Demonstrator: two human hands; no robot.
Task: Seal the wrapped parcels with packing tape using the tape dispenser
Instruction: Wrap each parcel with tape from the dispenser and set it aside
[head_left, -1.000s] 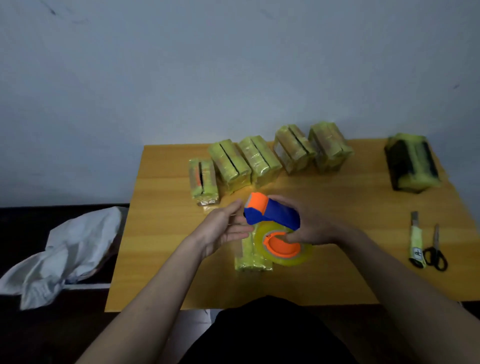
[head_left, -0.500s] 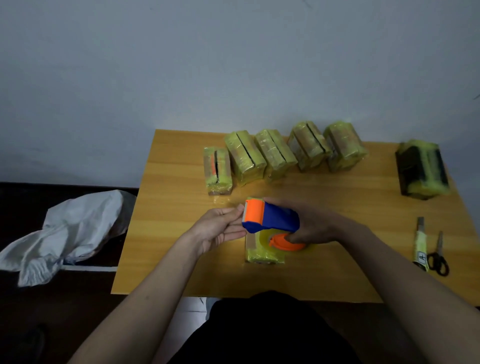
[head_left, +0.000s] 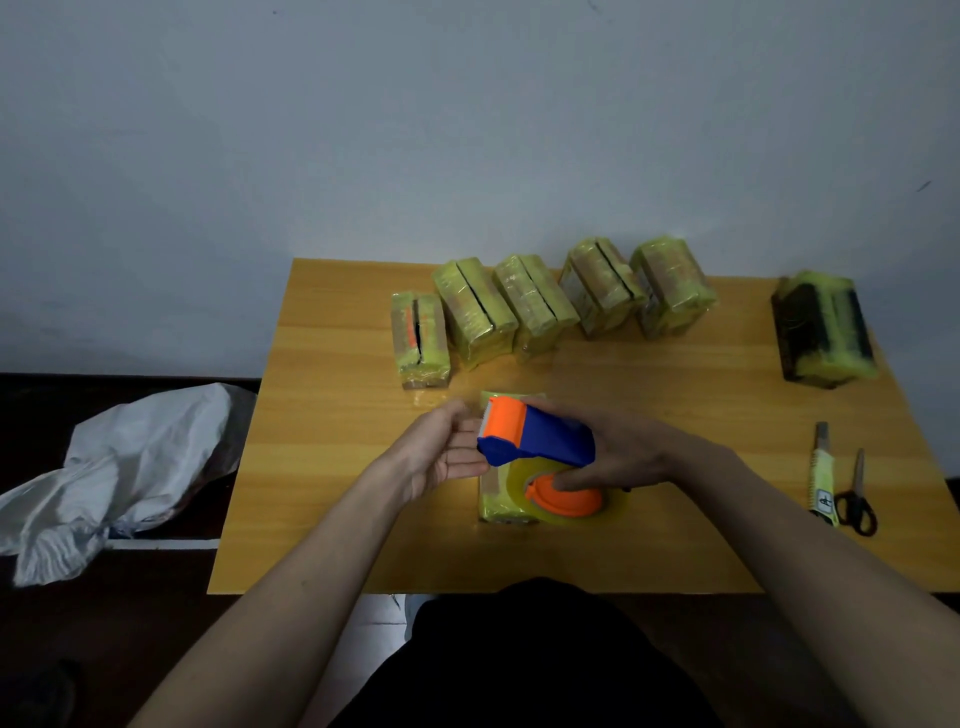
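Since a second ago the tape dispenser (head_left: 540, 441), gripped by the right hand (head_left: 628, 457), comes down from its raised tilt to sit low over the parcel (head_left: 506, 506) on the desk (head_left: 332, 415). The left hand (head_left: 441, 452) opens beside its orange head.

left hand (head_left: 441, 452) open, right hand (head_left: 631, 457) gripping
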